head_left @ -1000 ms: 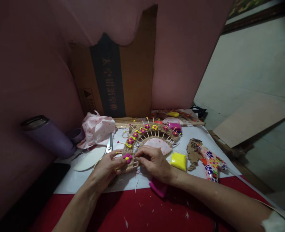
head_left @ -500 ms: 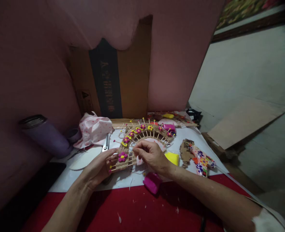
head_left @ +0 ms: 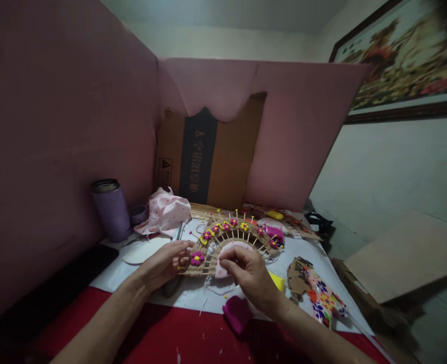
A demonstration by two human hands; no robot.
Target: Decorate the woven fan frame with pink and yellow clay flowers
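Note:
An arched fan-shaped craft of twine woven over thin sticks stands tilted on the table. Magenta and yellow clay flowers run along its band, and small coloured balls tip the sticks. My left hand is closed around the left end, its fingertips partly behind the twine. In front of the inner dotted fabric, my right hand has thumb and forefinger pinched together; whatever they hold is too small to make out. Below it lies a magenta clay lump, with a yellow packet partly behind the wrist.
A purple tumbler, a tape roll, a dotted cloth, scissors and a white flat piece lie left. Torn cardboard and a flower-patterned piece lie right. A cardboard sheet stands behind.
The camera has tilted up, showing more wall and a picture. My right hand has drawn away from the twine band's left end toward the dotted fabric. My left hand keeps its hold.

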